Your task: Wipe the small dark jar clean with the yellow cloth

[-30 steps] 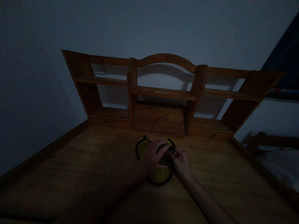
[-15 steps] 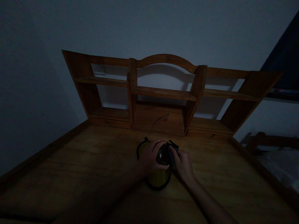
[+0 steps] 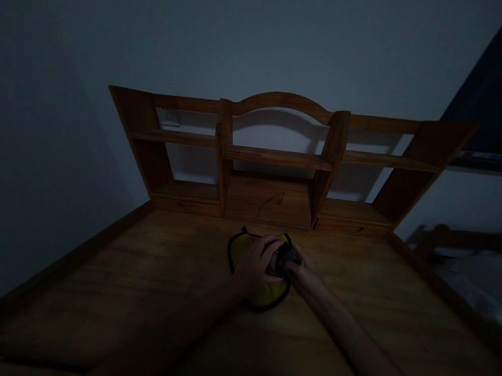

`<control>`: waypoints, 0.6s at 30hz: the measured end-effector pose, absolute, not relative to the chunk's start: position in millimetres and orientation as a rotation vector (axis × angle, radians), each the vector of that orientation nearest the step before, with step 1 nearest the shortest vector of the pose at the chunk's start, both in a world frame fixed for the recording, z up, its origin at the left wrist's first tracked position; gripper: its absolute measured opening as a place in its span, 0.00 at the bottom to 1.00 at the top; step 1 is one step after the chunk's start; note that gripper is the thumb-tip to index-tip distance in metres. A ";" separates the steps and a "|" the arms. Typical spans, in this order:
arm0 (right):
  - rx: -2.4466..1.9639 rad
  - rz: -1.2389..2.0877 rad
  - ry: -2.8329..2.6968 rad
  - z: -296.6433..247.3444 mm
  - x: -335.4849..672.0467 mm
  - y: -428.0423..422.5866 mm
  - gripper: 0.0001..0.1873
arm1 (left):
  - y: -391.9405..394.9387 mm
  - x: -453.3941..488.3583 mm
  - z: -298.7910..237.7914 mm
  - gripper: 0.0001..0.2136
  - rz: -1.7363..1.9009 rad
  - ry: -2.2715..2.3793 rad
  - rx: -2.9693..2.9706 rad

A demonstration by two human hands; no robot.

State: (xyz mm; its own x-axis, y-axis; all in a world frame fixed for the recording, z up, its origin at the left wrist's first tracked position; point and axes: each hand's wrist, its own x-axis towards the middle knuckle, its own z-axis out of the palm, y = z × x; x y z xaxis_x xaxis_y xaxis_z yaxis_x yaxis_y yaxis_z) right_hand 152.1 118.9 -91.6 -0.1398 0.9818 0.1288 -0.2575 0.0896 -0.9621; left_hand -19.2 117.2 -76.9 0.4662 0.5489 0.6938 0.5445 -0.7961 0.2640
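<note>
A yellow cloth with a black edge (image 3: 242, 251) lies flat on the wooden desk (image 3: 145, 283), near its back middle. On top of the cloth sits a small dark rounded object (image 3: 279, 260), too dim to name. My left hand (image 3: 253, 266) curls over its left side and rests on the cloth. Pressing against the object's right side, my right hand (image 3: 303, 271) has its fingers bent around it. Both hands meet over the object and hide most of it.
A wooden hutch with shelves (image 3: 278, 156) stands along the desk's back edge against a pale wall. Raised wooden rails run down the desk's left and right sides. A bed frame (image 3: 462, 241) shows dimly at the right. The room is very dark.
The yellow cloth shows more at the left than half a second ago. My hands have shifted slightly on the dark object, and the view moved a little.
</note>
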 end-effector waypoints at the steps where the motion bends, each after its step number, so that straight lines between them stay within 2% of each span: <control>1: -0.865 1.330 -1.223 -90.5 152.5 118.0 0.29 | 116.9 -18.3 -76.4 0.45 1.263 0.974 2.689; 4: -0.925 1.049 -1.443 -83.8 155.2 113.0 0.22 | 116.4 -16.7 -75.2 0.43 1.236 0.903 2.746; 9: -1.209 0.552 -1.773 -69.6 163.6 101.6 0.18 | 115.6 -15.9 -75.8 0.44 1.225 0.859 2.679; 14: -1.327 0.408 -1.927 -64.3 171.7 97.8 0.18 | 113.3 -13.7 -72.0 0.42 1.222 0.820 2.603; 18: -1.337 0.416 -1.962 -67.1 174.8 99.7 0.18 | 109.3 -14.1 -64.8 0.44 1.165 0.789 2.591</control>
State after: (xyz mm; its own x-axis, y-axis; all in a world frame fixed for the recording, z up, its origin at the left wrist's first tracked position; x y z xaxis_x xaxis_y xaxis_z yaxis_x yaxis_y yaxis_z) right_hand 174.8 99.7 -67.1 -0.2076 0.9028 0.3767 0.6722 0.4114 -0.6155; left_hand -14.1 109.3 -64.8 0.5485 0.5421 0.6366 0.3902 -0.8393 0.3785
